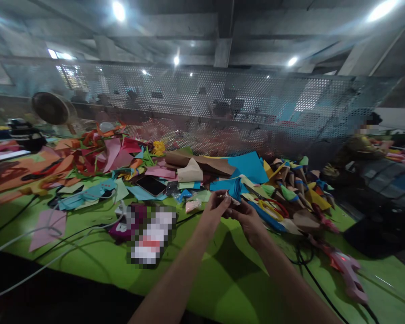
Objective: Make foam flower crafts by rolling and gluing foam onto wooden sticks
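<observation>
My left hand (216,206) and my right hand (247,217) meet over the green tabletop (202,270), fingers pinched together. Between the fingertips is a small white crumpled piece (235,200), perhaps paper; its exact kind is hard to make out. Just behind it rises a curled strip of blue paper (236,187); whether my fingers touch it I cannot tell. To the right of my right hand lie scissors with yellow handles (268,209), with a red handle loop beside them. A pink glue gun (348,269) rests farther right, a red light glowing on it.
Coloured paper scraps (114,153) heap up at the back left, and paper cones (293,180) at the back right. A dark phone (151,185), a phone with a lit screen (153,236) and white cables (70,245) lie left. Behind stands a perforated metal screen (189,99).
</observation>
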A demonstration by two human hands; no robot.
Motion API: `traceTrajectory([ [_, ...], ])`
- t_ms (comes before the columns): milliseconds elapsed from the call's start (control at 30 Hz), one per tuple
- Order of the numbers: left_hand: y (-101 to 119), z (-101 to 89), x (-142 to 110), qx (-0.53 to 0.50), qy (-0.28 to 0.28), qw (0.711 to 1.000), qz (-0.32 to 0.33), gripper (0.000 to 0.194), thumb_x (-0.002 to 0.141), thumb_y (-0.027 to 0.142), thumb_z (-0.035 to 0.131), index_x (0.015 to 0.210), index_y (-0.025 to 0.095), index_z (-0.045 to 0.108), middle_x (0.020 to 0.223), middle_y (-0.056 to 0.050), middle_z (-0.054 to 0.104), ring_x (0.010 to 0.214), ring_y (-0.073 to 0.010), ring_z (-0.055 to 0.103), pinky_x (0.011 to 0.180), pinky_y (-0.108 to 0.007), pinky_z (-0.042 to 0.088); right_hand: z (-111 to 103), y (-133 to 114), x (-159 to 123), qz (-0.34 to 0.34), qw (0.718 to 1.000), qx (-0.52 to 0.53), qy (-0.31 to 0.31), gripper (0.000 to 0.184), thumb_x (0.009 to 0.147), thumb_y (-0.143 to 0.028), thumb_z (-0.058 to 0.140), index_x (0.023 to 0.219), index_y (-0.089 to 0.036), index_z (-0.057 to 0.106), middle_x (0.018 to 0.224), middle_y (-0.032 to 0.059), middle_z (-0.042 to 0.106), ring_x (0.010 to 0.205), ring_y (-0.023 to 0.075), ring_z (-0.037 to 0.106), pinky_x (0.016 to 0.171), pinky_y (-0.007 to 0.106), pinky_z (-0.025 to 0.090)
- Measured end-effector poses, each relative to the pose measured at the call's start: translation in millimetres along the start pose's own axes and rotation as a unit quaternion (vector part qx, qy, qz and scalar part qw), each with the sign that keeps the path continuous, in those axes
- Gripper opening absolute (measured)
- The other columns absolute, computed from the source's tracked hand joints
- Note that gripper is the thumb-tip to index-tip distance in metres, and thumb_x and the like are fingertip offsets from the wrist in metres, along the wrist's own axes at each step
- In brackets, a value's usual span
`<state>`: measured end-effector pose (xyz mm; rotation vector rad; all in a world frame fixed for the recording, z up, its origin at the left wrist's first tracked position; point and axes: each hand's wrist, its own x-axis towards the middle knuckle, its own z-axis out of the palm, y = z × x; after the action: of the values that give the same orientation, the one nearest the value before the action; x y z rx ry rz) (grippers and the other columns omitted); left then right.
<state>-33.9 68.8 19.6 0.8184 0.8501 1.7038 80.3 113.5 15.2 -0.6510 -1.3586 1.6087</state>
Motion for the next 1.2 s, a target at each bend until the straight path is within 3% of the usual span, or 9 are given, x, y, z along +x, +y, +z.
traceTrajectory([
  [133,-1.5,-1.5,0.8,-0.019,-0.008,1.0,-0.011,0.044,0.073,0.055,0.077,0.099,0.021,0.065,0.08,0.0,0.067,0.064,-0.011,0.056,0.059,-0.023,0.042,-0.8,0.0,-0.5,0.001,1.0,-0.001,-0.004,0.039,0.057,-0.036,0.091,0.089,-0.022,0.074,0.08,0.0006,0.069,0.067,0.0151,0.053,0.067,0.031,0.045],
  [500,-2.0,-2.0,2.5,-0.006,-0.004,1.0,-0.007,0.042,0.074,0.053,0.076,0.097,0.02,0.063,0.08,-0.001,0.067,0.068,-0.0127,0.059,0.059,-0.023,0.042,0.1,0.0,-0.4,0.0,1.0,-0.007,-0.013,0.036,0.055,-0.035,0.093,0.083,-0.023,0.075,0.073,-0.0005,0.067,0.066,0.0148,0.053,0.066,0.031,0.045],
  [667,-2.1,-3.6,2.0,-0.04,-0.031,0.999,-0.018,0.035,0.08,0.051,0.071,0.096,0.021,0.063,0.076,0.002,0.063,0.059,-0.0094,0.053,0.056,-0.022,0.04,-1.3,-0.3,-0.4,-0.009,1.0,-0.014,-0.008,0.035,0.058,-0.037,0.091,0.085,-0.022,0.074,0.078,0.0004,0.068,0.066,0.015,0.052,0.065,0.03,0.044],
  [867,-2.1,-2.9,1.5,-0.038,-0.005,0.999,-0.018,0.041,0.072,0.052,0.079,0.095,0.021,0.065,0.078,0.001,0.065,0.062,-0.0102,0.055,0.056,-0.022,0.04,-1.4,0.9,-0.1,-0.003,1.0,-0.009,-0.011,0.041,0.057,-0.036,0.092,0.091,-0.022,0.075,0.08,0.0014,0.07,0.067,0.0156,0.053,0.065,0.031,0.044],
  [1200,0.0,-1.9,1.8,-0.031,-0.007,0.999,-0.017,0.041,0.072,0.05,0.079,0.096,0.021,0.064,0.077,0.0,0.068,0.064,-0.0118,0.057,0.057,-0.023,0.04,-0.9,0.6,-0.7,0.002,1.0,0.006,-0.017,0.04,0.057,-0.034,0.092,0.092,-0.024,0.075,0.076,-0.0008,0.067,0.068,0.0152,0.054,0.069,0.031,0.045],
])
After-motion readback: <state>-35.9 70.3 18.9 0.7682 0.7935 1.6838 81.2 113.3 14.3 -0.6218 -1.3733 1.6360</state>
